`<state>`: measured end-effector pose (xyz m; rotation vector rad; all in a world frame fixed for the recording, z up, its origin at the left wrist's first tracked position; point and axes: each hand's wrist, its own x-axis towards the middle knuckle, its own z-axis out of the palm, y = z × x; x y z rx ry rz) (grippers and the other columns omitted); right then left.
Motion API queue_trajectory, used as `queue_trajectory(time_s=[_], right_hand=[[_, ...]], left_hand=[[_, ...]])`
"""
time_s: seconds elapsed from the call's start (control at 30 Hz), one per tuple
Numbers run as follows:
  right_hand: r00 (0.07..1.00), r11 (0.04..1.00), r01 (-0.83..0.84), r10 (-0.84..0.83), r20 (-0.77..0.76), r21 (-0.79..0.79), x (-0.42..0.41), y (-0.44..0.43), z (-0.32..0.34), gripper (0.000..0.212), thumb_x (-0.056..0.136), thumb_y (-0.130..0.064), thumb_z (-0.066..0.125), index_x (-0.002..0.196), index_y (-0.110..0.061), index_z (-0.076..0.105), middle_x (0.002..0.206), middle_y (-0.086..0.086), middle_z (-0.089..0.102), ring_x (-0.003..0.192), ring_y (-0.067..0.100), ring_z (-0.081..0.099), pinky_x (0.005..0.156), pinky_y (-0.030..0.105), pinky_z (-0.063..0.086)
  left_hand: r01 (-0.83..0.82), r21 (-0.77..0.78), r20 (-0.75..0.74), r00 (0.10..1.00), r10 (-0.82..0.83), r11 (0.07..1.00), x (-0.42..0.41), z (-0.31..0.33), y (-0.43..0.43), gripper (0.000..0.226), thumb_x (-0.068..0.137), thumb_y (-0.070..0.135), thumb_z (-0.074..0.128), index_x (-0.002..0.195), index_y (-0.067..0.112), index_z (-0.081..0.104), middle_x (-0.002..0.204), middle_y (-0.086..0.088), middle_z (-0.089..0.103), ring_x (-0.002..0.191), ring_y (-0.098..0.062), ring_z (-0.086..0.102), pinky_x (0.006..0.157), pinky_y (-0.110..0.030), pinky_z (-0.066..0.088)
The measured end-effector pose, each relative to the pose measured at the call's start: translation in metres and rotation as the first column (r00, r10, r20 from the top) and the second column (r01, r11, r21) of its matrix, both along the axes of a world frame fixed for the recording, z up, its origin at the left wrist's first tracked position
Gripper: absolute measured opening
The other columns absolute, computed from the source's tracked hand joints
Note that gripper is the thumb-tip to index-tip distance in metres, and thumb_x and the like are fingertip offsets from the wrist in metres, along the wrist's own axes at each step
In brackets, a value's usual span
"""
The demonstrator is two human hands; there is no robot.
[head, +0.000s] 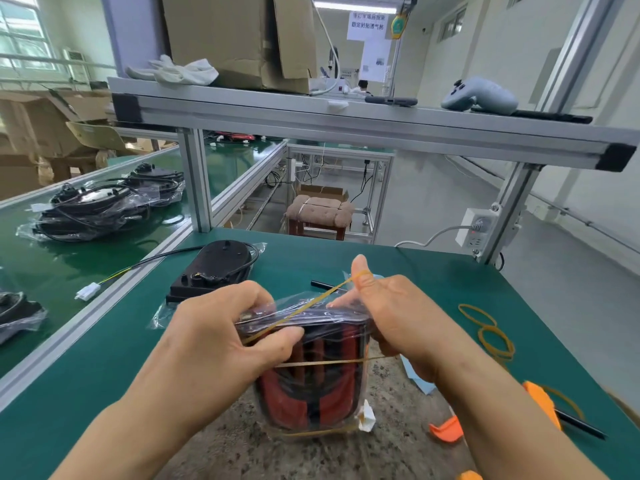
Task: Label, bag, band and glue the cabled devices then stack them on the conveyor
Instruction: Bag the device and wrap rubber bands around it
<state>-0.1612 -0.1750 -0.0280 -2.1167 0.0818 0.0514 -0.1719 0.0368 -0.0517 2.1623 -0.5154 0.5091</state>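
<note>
1. A bagged device (311, 382), red and black under clear crinkled plastic film, is held upright over a worn, speckled patch of the green table mat (104, 393).
2. Its upper left edge is gripped by the left hand (221, 341), with the fingers curled over the film.
3. Its upper right edge is gripped by the curled fingers of the right hand (398, 323), and the thumb is raised.
4. A thin tan rubber band (304, 308) is stretched diagonally across the top of the bagged device and is hooked over the raised right thumb.
5. Two more tan bands are seen round the bagged device, one across its middle and one near its bottom.
6. A white paper tag (367, 419) is seen at its lower right corner; no writing can be read.
7. To its right, at least two loose tan rubber rings (491, 336) lie overlapping on the mat.
8. Just behind it, one flat black plastic device (214, 268) with a thin cable is seen.
9. Far to its left, a pile of bagged black units (100, 209) rests on the glossy green conveyor belt (52, 271); their number cannot be told.
10. Above and behind it hangs a white sign (369, 26) with printed characters too blurred to be read.
</note>
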Motion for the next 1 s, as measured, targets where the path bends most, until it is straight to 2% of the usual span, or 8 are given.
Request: queue_trajectory(time_s=[0.1,0.2,0.33,0.5,0.6,0.7,0.87,1.0], right_hand=[[1.0,0.995,0.018,-0.017,-0.011,0.094,-0.002,0.0,-0.006,0.085,0.084,-0.08,0.017,0.086,-0.025,0.081,0.056,-0.014,0.037,0.044,-0.003,0.037,0.05,0.018,0.026],[1.0,0.981,0.011,-0.006,-0.03,0.193,-0.007,0.0,-0.006,0.086,0.076,-0.079,0.019,0.08,-0.02,0.08,0.035,-0.012,0.036,0.031,-0.001,0.034,0.037,0.015,0.028],[0.999,0.98,0.0,0.006,-0.033,0.2,-0.013,0.003,-0.006,0.084,0.079,-0.077,0.016,0.08,-0.023,0.081,0.033,-0.012,0.037,0.029,-0.001,0.035,0.036,0.013,0.029],[0.999,0.988,0.022,-0.026,0.027,0.153,-0.012,0.013,-0.011,0.086,0.082,-0.074,0.013,0.08,-0.02,0.08,0.036,-0.016,0.049,0.032,-0.006,0.045,0.048,0.017,0.029],[1.0,0.959,0.027,-0.024,-0.016,0.282,-0.011,0.014,-0.011,0.081,0.088,-0.071,0.018,0.078,-0.021,0.081,0.034,-0.011,0.037,0.028,0.002,0.035,0.037,0.013,0.028],[0.993,0.882,0.02,0.039,-0.115,0.47,-0.011,0.016,-0.013,0.074,0.096,-0.065,0.025,0.072,-0.022,0.081,0.045,-0.009,0.024,0.035,0.004,0.019,0.034,0.016,0.021],[0.95,0.669,0.119,0.139,-0.281,0.734,-0.008,0.014,-0.028,0.072,0.103,-0.051,0.033,0.083,0.001,0.078,0.05,-0.006,0.021,0.037,0.003,0.015,0.028,0.015,0.019],[0.934,0.467,0.232,0.139,-0.33,0.853,-0.007,0.003,-0.035,0.065,0.108,-0.038,0.034,0.132,0.022,0.039,0.052,-0.008,0.017,0.036,0.001,0.018,0.027,0.014,0.021]], left_hand=[[0.064,-0.074,-0.194,0.978,-0.078,0.995,0.003,0.002,0.01,0.038,0.062,0.055,0.083,0.087,0.031,0.068,0.068,0.017,0.066,0.051,0.0,0.052,0.054,-0.01,0.039],[0.211,-0.104,-0.432,0.871,-0.236,0.972,0.012,0.007,0.026,0.067,0.048,0.06,0.085,0.109,0.041,0.067,0.103,0.008,0.068,0.069,-0.021,0.065,0.068,-0.033,0.055],[0.356,-0.216,-0.443,0.794,-0.416,0.909,0.016,0.02,0.048,0.061,0.052,0.032,0.081,0.111,0.038,0.07,0.079,-0.015,0.059,0.054,-0.015,0.04,0.05,-0.022,0.036],[0.117,-0.276,-0.282,0.939,-0.197,0.954,0.023,0.02,0.039,0.015,0.071,0.018,0.08,0.085,0.026,0.077,0.055,0.0,0.055,0.046,-0.006,0.039,0.045,-0.015,0.031],[-0.072,-0.476,-0.414,0.898,-0.151,0.877,0.03,0.005,0.027,0.019,0.087,0.004,0.066,0.073,0.012,0.076,0.054,-0.003,0.051,0.038,-0.007,0.029,0.036,-0.014,0.024],[-0.212,-0.56,-0.606,0.764,-0.222,0.801,0.04,-0.007,0.02,0.023,0.087,0.004,0.061,0.069,0.006,0.075,0.06,-0.005,0.053,0.044,-0.012,0.033,0.039,-0.019,0.023],[-0.155,-0.666,-0.711,0.426,-0.559,0.73,0.037,-0.019,0.013,0.034,0.06,0.007,0.078,0.092,-0.005,0.076,0.095,-0.024,0.071,0.074,-0.028,0.066,0.067,-0.035,0.057],[-0.198,-0.707,-0.672,0.486,-0.559,0.678,0.036,-0.037,0.015,0.032,0.072,-0.008,0.054,0.092,0.003,0.077,0.057,0.003,0.052,0.039,-0.002,0.036,0.03,-0.011,0.027]])
